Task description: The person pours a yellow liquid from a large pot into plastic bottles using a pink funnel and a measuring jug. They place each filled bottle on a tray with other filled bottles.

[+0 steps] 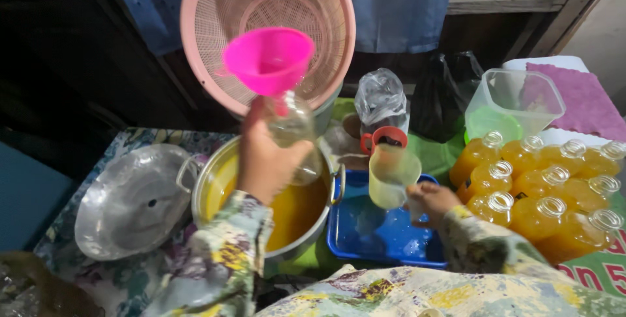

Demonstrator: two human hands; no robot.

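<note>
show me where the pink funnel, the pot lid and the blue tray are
pink funnel [267,59], head view, inside of its cone
pot lid [134,199], head view, its domed centre
blue tray [385,235], head view, its bare floor

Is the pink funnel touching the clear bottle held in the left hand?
Touching. The head view shows the pink funnel with its spout seated in the neck of the clear bottle, which the left hand grips.

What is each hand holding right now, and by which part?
The left hand grips a clear bottle around its body, a pink funnel in its neck. The right hand holds a pale cup by its handle side.
</note>
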